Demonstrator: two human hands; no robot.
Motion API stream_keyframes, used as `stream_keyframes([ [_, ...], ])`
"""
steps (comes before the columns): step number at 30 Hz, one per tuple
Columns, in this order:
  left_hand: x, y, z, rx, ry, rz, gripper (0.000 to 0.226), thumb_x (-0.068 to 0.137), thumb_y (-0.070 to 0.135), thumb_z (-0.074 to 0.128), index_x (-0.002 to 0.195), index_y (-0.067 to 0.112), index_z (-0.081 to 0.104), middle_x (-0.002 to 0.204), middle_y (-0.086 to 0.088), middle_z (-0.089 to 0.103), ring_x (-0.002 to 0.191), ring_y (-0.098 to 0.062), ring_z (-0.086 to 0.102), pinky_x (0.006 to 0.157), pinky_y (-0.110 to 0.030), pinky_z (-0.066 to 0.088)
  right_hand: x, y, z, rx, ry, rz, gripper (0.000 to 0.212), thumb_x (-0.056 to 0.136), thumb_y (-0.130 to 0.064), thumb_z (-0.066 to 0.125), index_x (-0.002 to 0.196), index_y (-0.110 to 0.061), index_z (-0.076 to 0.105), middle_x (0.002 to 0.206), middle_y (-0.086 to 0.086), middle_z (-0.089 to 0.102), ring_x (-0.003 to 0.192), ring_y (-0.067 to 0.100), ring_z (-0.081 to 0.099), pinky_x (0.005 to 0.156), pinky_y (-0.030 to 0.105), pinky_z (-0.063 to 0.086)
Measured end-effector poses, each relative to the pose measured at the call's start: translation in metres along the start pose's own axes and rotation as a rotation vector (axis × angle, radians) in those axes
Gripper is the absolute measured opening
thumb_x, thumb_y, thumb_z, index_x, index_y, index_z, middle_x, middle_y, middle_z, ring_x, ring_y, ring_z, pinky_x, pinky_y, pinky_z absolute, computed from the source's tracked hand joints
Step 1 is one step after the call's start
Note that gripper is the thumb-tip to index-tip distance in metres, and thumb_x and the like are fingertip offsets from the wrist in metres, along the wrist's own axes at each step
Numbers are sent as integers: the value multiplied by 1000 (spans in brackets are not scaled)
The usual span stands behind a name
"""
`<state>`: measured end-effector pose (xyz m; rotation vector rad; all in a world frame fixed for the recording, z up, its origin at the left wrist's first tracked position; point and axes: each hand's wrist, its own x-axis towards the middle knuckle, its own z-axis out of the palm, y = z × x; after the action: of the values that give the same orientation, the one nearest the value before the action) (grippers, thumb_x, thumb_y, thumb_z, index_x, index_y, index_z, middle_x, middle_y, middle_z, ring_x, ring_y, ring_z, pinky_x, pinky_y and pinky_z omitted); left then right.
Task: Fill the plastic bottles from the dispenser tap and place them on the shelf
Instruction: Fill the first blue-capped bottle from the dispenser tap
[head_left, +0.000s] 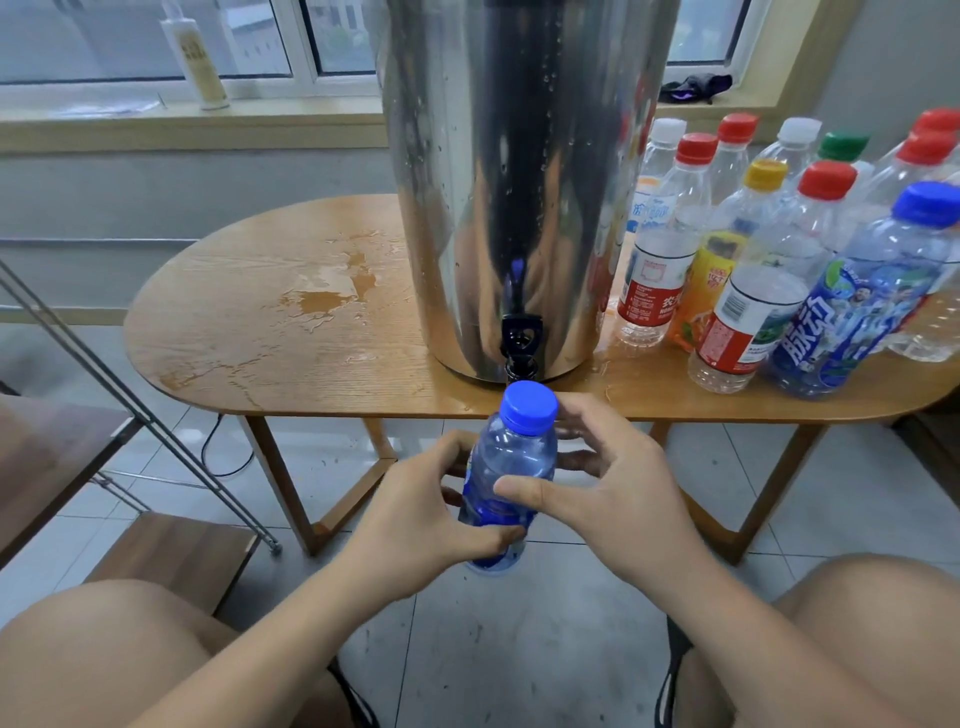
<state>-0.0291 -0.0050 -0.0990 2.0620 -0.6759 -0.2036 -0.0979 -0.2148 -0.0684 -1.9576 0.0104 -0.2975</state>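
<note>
Bottle (511, 467) w/ blue cap (529, 408) is held in the air in front of the tabletop (260, 312) edge, over the floor between the person's knees. Its long axis is near upright, the cap end up and leaning a bit away from the person. The cap sits just below and in front of the black tap (521, 338) at the foot of the steel dispenser (519, 182). Left hand (415, 519) wraps the lower body, fingers round the back and thumb across the front label, so it carries the weight. Right hand (613, 488) is higher: fingers curl behind the neck next to the cap and the thumb (519, 488) lies on the front of the bottle; how hard it presses I can't tell. Cap is on. Shelf (171, 551) is low and to the left, well apart from the bottle, so the left hand is the nearer one for a hand-off that way; if it's filling first, the right hand is already at the cap. Water level is hard to read through the blue plastic and the fingers. Bottle base is partly hidden by the left hand, the shelf is cut off at the frame edge, and the dispenser top is out of view. Other capped bottles (779, 249) crowd the tabletop's right side.
</note>
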Motion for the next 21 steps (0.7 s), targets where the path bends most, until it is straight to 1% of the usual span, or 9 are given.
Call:
stream_keyframes([
  [2,0,1,-16,-6,21,15,70,72,41,97,131,37,61,121,21,75,115,-8,71,94,-32,62,0,2,-4,13,-25,-13,70,74,-45,97,135,-44,63,131,-22,70,122,5,67,92,36,63],
  [5,2,6,-46,-53,110,-3,67,73,34,100,130,33,64,121,16,77,114,-10,73,94,-33,63,-2,5,-4,-19,-44,-13,71,72,-63,88,136,-46,62,127,-24,70,118,5,69,90,34,64],
  [9,16,7,-88,-136,309,-37,62,69,23,103,122,26,71,115,7,81,108,-15,77,92,-40,63,-4,12,0,-53,-86,-5,62,78,-62,86,134,-47,64,121,-23,71,113,5,70,90,30,63],
  [11,25,8,-105,-151,394,-35,60,70,19,102,122,22,72,114,6,81,106,-12,77,89,-32,64,-4,15,1,-65,-87,-5,56,81,-57,88,131,-47,66,117,-21,73,110,6,71,89,28,62],
  [14,49,4,-127,-135,467,-42,54,78,15,96,125,16,69,113,4,80,102,-7,76,78,-16,60,-4,19,3,-59,-81,8,49,83,-51,90,127,-45,68,115,-20,73,107,7,71,87,24,61],
  [15,60,-1,-134,-128,484,-49,54,78,17,96,125,16,69,114,4,79,102,-8,76,79,-17,61,-4,20,3,-61,-81,6,48,83,-50,89,127,-45,69,114,-20,73,107,7,71,87,23,60],
  [18,94,-22,-155,-38,514,-103,64,70,41,101,124,24,70,113,7,79,105,-11,75,92,-40,65,-2,24,2,-66,-79,15,43,85,-50,87,124,-44,70,111,-20,74,106,7,71,85,21,60],
  [19,105,-29,-160,-12,518,-117,67,66,47,101,122,27,71,112,9,80,105,-11,75,93,-44,65,-1,25,1,-67,-75,16,41,86,-50,87,123,-43,71,111,-19,74,105,7,71,84,21,60],
  [21,123,-40,-165,25,531,-133,66,66,47,102,121,26,70,110,9,79,103,-12,75,92,-44,65,-1,27,0,-70,-63,16,40,86,-49,87,123,-42,71,111,-18,74,104,8,72,84,23,61],
])
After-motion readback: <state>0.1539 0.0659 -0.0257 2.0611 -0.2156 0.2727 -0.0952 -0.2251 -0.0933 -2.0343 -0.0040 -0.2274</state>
